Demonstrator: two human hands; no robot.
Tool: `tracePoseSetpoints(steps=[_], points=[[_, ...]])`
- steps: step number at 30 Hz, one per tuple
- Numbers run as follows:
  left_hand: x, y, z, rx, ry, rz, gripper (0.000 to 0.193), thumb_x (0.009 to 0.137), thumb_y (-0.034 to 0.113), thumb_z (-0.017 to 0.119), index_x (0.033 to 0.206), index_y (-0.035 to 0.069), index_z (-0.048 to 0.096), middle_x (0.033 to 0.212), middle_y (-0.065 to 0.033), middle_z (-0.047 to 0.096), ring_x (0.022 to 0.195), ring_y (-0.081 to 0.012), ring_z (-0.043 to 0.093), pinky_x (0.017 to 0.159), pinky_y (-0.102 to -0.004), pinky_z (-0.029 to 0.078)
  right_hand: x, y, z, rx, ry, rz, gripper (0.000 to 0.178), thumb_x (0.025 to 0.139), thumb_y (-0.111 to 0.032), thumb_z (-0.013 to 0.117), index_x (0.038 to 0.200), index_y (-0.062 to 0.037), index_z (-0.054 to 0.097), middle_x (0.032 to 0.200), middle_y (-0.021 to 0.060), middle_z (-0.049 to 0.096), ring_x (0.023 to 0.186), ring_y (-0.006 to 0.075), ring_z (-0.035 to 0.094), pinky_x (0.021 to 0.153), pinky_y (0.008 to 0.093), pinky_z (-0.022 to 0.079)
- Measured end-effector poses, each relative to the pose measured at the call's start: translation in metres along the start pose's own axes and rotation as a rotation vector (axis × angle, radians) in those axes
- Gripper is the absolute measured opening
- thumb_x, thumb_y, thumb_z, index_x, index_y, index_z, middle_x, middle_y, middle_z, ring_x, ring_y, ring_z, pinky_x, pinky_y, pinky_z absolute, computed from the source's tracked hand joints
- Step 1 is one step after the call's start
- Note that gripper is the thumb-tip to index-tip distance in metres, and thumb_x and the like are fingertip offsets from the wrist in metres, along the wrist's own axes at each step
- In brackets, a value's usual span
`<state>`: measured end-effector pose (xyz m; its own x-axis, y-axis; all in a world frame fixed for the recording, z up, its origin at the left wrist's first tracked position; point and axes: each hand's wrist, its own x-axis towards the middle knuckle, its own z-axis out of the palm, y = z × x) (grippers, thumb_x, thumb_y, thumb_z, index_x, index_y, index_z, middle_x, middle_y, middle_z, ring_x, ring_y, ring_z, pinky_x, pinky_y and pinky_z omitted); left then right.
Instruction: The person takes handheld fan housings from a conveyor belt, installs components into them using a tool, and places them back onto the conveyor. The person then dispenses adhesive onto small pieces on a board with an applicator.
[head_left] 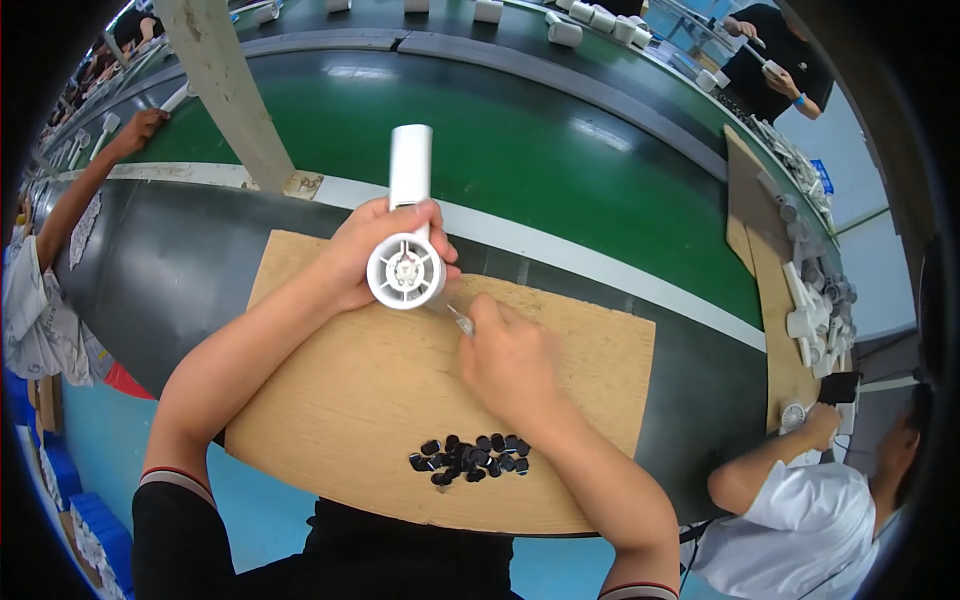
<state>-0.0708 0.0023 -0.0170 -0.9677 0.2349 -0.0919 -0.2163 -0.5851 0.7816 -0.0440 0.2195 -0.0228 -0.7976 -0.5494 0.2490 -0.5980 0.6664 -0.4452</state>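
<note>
My left hand (362,245) is wrapped round a white plastic housing (410,165) with a straight handle and a round, spoked end. Its handle points away from me, and the spoked end faces up. Just to the right of that end, my right hand (510,360) is closed on a thin, pointed, metallic-looking tool (460,319). Most of the tool is hidden in the fingers, so its exact kind does not show. The tip is close to the housing; I cannot tell whether they touch. Nearer to me, a pile of small black pieces (470,460) lies on the brown board (340,370).
Beyond the board runs a green conveyor belt (520,190), with a beige post (225,90) at its left. More white housings (565,33) stand along the far line. On the right, white parts (810,320) are heaped beside a co-worker (800,510). Another person's hand (145,128) reaches in from the left.
</note>
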Motion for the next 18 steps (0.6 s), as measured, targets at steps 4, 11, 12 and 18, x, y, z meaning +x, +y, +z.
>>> tracePoseSetpoints(steps=[4,11,12,18], points=[[0.0,0.006,0.0,-0.215,0.03,0.037,0.05,0.101,0.042,0.045,0.126,-0.001,0.051,0.119,-0.0236,0.062,0.121,-0.0378,0.056,0.102,-0.0527,0.047,-0.003,0.001,0.002,0.002,-0.002,0.009,0.019,0.079,-0.01,0.068,0.087,-0.0059,0.05,0.076,0.014,0.063,0.065,0.0371,0.065,0.055,0.046,0.051],[0.006,0.02,-0.009,-0.238,0.174,0.197,0.078,0.094,0.044,0.058,0.144,-0.005,0.022,0.146,-0.0287,0.038,0.139,-0.0416,0.037,0.116,-0.0526,0.03,-0.004,0.003,0.007,0.017,0.026,-0.025,0.019,0.079,-0.01,0.068,0.087,-0.0056,0.051,0.076,0.0123,0.064,0.062,0.0363,0.064,0.052,0.0463,0.051],[0.007,0.018,-0.015,-0.304,0.183,0.185,0.074,0.094,0.038,0.058,0.143,-0.005,0.022,0.144,-0.0288,0.038,0.137,-0.0428,0.038,0.115,-0.0536,0.031,-0.003,0.002,0.006,0.016,0.024,-0.031,0.019,0.079,-0.01,0.068,0.087,-0.0055,0.051,0.075,0.0121,0.064,0.061,0.0361,0.064,0.052,0.0463,0.051],[0.007,0.015,-0.013,-0.21,0.13,0.195,0.076,0.095,0.037,0.057,0.148,-0.003,0.02,0.148,-0.032,0.035,0.135,-0.0426,0.043,0.113,-0.049,0.036,-0.002,0.001,0.005,0.031,0.045,-0.051,0.008,0.079,-0.004,0.058,0.085,-0.0047,0.052,0.073,0.0127,0.066,0.059,0.0365,0.067,0.049,0.0478,0.051]])
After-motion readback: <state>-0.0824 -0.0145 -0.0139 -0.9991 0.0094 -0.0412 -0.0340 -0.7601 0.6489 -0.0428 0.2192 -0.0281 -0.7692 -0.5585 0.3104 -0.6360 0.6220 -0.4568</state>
